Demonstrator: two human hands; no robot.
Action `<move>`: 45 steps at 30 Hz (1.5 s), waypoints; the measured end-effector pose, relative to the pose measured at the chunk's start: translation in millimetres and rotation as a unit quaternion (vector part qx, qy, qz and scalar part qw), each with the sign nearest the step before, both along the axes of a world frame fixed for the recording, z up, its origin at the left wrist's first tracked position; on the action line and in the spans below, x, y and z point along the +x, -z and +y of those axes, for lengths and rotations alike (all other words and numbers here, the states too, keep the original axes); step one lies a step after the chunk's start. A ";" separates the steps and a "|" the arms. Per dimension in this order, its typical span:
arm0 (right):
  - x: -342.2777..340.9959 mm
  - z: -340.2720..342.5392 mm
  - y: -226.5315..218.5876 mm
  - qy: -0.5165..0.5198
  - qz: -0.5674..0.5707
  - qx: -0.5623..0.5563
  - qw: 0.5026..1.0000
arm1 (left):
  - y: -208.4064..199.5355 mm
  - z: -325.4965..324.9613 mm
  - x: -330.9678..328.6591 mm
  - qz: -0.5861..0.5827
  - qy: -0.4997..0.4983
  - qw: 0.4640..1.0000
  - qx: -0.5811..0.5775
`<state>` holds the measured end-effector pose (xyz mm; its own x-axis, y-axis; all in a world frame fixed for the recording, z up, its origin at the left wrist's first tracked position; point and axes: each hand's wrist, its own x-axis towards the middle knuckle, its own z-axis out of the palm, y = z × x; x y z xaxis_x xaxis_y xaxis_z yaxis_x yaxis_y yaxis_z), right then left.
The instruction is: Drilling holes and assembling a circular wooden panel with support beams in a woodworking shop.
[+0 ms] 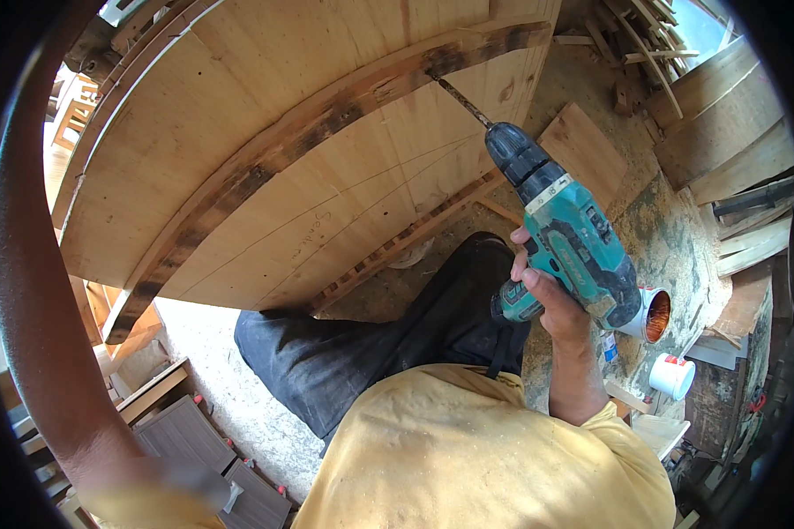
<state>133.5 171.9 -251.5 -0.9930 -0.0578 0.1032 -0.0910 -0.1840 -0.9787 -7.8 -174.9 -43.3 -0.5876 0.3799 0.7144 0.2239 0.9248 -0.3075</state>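
Note:
My right hand (551,300) is closed around the grip of a teal and black cordless drill (582,247). Its long drill bit (463,101) points up and to the left, with the tip at a dark patch on a curved wooden strip (300,132). That strip runs in an arc across a large pale plywood panel (326,70), which carries pencil lines and stands tilted before me. My left forearm (40,264) reaches up along the left rim; the hand itself lies outside the picture.
A white tub with an orange-brown inside (655,315) and a small white tub (672,376) stand on the sawdust-strewn floor at right. Wooden boards (723,115) lean at far right. A flat board (582,154) lies beyond the drill. Grey-brown panels (185,436) are at lower left.

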 end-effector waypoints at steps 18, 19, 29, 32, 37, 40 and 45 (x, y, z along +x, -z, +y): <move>5.1 -8.8 -59.1 0.036 -0.224 -0.156 0.962 | 101.3 -51.5 -90.1 -0.208 0.028 0.975 0.076; 4.5 -8.4 -67.1 0.034 -0.279 -0.177 0.943 | 107.5 -53.6 -95.7 -0.214 0.034 0.971 0.101; 17.2 -11.7 -57.7 0.014 -0.248 -0.045 0.968 | 125.1 -58.3 -92.9 -0.265 0.117 0.911 0.295; 19.3 -9.7 -56.3 0.017 -0.240 -0.050 0.969 | 121.0 -51.4 -83.6 -0.273 0.146 0.886 0.345; 20.4 -6.6 -56.4 0.015 -0.234 -0.047 0.971 | 116.5 -46.8 -58.5 -0.287 0.182 0.833 0.436; 22.4 -3.1 -55.0 0.012 -0.231 -0.045 0.972 | 115.2 -43.8 -42.2 -0.294 0.201 0.796 0.489; 33.7 19.8 -34.1 -0.072 -0.169 -0.004 0.983 | 108.4 -37.4 -16.2 -0.303 0.227 0.730 0.568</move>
<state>167.2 191.6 -217.4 -0.9523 -0.2011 -0.2295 0.2660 -0.1784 -0.9473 -24.0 -212.3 -151.6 -0.9244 -0.0024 0.3813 0.3639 0.2933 0.8841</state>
